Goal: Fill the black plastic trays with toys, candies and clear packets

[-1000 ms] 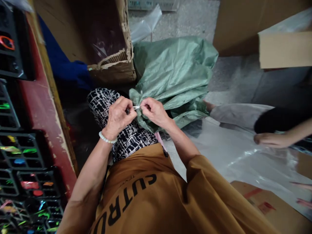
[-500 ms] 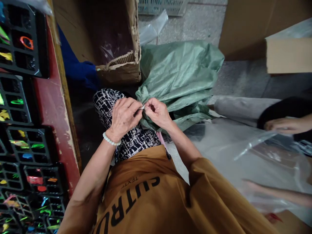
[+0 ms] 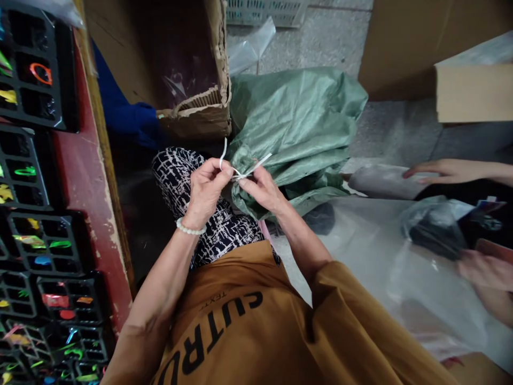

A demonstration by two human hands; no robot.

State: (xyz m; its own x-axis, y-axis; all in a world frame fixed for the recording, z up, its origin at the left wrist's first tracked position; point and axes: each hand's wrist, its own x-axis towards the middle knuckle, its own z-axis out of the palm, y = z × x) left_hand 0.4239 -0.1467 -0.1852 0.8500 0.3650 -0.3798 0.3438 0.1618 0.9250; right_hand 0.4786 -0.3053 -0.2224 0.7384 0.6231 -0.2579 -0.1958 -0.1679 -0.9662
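Note:
My left hand (image 3: 206, 190) and my right hand (image 3: 262, 190) meet in front of my chest, over my patterned trouser knee (image 3: 176, 171). Both pinch thin white strips (image 3: 244, 168) whose ends stick up and out between the fingertips. The left wrist wears a pale bead bracelet (image 3: 190, 230). Just beyond the hands lies a crumpled green woven sack (image 3: 296, 123) on the floor.
Black trays (image 3: 32, 214) with small coloured pieces line a red-edged bench on the left. A torn cardboard box (image 3: 192, 64) stands behind the sack. At right, another person's hands (image 3: 444, 171) handle clear plastic sheeting (image 3: 385, 256) and a dark bundle. More cartons (image 3: 473, 91) stand at upper right.
The white strips have come apart into longer ends sticking up between my fingertips. The other person's hands at right have shifted, one reaching left, and a dark bundle now shows in the plastic.

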